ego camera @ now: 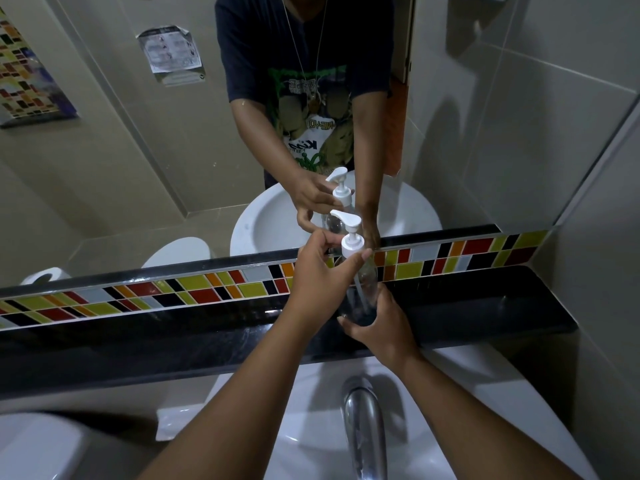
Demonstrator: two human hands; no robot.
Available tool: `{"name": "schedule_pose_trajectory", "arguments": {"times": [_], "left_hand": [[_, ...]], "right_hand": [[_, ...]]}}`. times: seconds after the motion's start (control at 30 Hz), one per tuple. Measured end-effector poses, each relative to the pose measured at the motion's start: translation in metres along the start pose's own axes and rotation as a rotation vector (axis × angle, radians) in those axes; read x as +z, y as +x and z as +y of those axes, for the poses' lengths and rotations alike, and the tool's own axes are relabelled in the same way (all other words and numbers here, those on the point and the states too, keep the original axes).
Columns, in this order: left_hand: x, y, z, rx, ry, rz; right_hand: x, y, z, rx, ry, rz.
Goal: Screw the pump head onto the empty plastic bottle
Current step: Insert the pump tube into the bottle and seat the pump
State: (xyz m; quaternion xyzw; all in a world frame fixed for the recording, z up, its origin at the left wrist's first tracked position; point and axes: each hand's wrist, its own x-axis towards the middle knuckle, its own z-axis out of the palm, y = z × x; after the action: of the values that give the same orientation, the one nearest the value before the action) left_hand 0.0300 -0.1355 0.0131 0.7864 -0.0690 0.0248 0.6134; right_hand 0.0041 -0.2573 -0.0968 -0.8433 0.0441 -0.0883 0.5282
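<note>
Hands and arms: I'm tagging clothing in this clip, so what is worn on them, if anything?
Nothing shows on either. The left hand and right hand are bare, with no gloves, rings, watch or bands visible. Both forearms are uncovered right down to the frame's bottom edge. The mirror shows a dark short-sleeved T-shirt with a printed front.

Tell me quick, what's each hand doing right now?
Left hand: closed around the collar of the white pump head.
Right hand: closed around the lower part of the clear plastic bottle.
</note>
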Motion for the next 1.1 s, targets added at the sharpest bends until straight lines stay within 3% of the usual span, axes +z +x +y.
{"name": "schedule_pose_trajectory", "arguments": {"times": [0.47,0.83,1.1], "left_hand": [[0.0040,-0.0075,0.0034,0.014,-0.039,0.086],[-0.0025,-0.0075,0.0010,0.012,-0.029,-0.045],[-0.0006,-0.0101,0.0040,0.021,-0.043,-0.027]], "right_hand": [[0.0018,-0.0001,0.0052,-0.021,-0.008,-0.007],[0.0020,0.0016,0.0071,-0.003,0.010,-0.005],[0.0026,0.0023,0.0076,-0.001,-0.021,0.000]]}}
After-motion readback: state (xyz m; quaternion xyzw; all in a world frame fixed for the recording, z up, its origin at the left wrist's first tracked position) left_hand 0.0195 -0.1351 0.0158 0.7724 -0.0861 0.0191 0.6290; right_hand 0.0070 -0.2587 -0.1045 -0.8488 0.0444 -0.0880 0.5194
